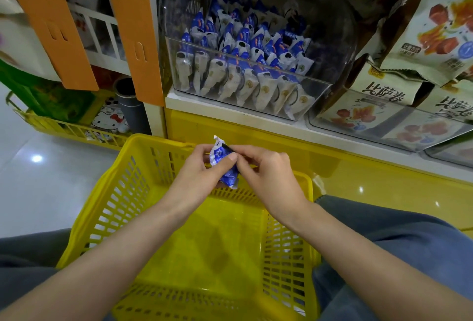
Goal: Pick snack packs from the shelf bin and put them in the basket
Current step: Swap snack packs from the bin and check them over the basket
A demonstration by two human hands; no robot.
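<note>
Snack pack (pixel 225 164), one, blue and white with crimped ends: held just above the far rim of the basket (pixel 122 187), over its inside edge. Left hand (pixel 197 169): fingers and thumb curled round the pack on the side toward the basket's left wall. Right hand (pixel 268 172): thumb and forefinger pinching the pack on the side toward the basket's right wall, so the two hands meet on the one item. Basket: yellow, slotted walls, set between the person's knees. Shelf bin (pixel 317 90): clear plastic, beyond the basket's far rim and higher, stocked with rows of matching packs (pixel 245 64) standing upright. Step in hand, as judged: release of the pack into the basket. Handling note: one hand suffices, so let the right hand go first and free it for the bin. Bring the pack toward the basket's middle, clear of the far rim, before letting go. Drop it low and flat, since the light wrapper may slide or catch in the wall slots.
</note>
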